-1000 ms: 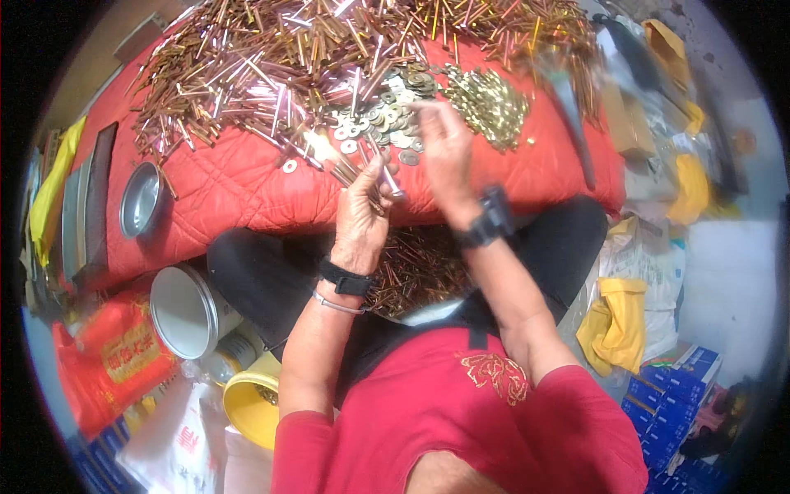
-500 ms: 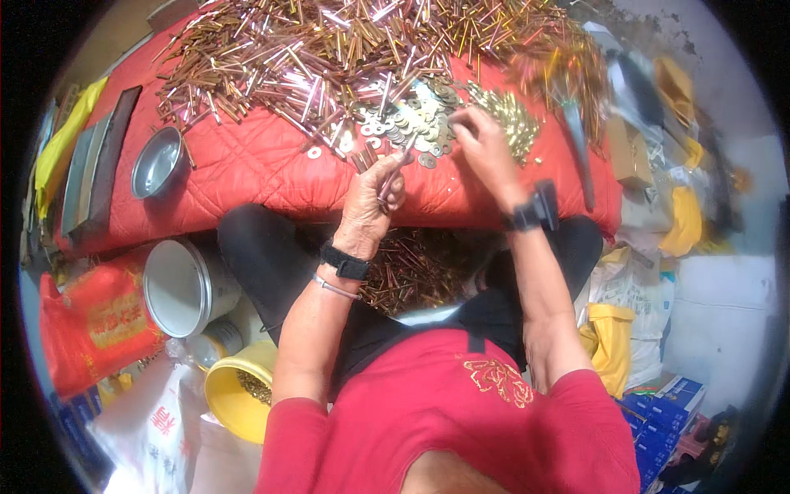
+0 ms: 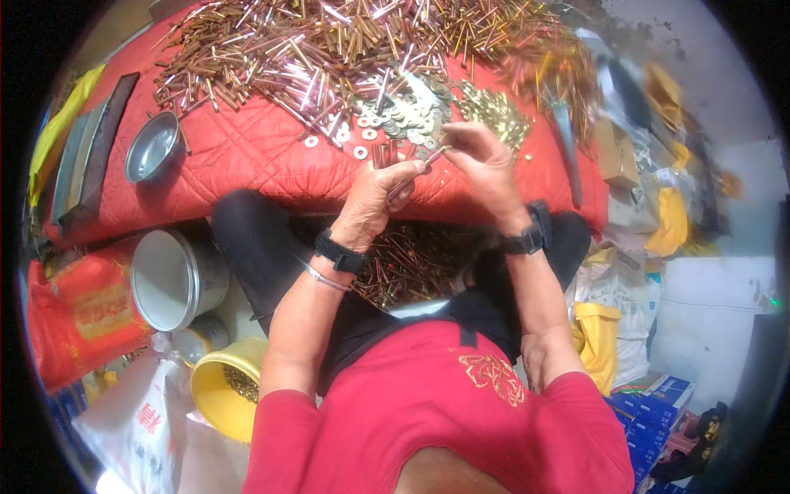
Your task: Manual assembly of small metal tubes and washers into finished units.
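My left hand is closed around several copper-coloured metal rods, with one pointing toward the right hand. Close to that rod's tip, my right hand pinches with thumb and forefinger; what it holds is too small to make out. Just beyond the hands lie loose silver washers. To their right is a heap of small brass-coloured pieces. A big pile of the same kind of rods covers the far part of the red quilted cover.
A metal bowl stands at the left on the cover. More rods lie below, between the knees. On the lower left are a white bucket and a yellow bucket. Blue boxes are stacked at lower right.
My right hand has moved down and left from beside the washers to the tip of the rod in my left hand. The view has shifted slightly.
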Demonstrator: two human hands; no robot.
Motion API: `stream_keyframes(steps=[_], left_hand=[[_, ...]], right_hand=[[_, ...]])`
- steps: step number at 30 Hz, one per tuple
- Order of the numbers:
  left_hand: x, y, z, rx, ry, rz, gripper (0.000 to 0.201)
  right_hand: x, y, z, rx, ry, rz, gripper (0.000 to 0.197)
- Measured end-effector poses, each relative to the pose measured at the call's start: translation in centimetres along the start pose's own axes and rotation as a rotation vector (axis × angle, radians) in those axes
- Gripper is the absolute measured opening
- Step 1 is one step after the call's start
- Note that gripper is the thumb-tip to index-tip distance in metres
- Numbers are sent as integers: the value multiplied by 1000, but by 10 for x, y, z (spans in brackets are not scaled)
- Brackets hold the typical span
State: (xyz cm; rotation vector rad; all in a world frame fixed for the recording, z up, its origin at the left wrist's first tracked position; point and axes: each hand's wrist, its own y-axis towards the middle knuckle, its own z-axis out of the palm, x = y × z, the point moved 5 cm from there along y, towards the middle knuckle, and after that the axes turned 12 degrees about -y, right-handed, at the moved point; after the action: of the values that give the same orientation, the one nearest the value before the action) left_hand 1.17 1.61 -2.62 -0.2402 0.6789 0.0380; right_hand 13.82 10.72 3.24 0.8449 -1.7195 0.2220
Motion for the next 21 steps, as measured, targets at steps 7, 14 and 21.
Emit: stream_keyframes(steps=[7, 14, 21], left_hand=[[-2, -3, 3, 95, 89, -118, 19], [-11, -8, 8, 29, 114, -75, 18], [-5, -4, 2, 86, 102, -96, 16]], right_hand=[[30, -1, -2, 247, -492, -107, 31], [2, -11, 3, 90, 17, 165, 17], [-7, -10, -2, 228, -405, 107, 23]])
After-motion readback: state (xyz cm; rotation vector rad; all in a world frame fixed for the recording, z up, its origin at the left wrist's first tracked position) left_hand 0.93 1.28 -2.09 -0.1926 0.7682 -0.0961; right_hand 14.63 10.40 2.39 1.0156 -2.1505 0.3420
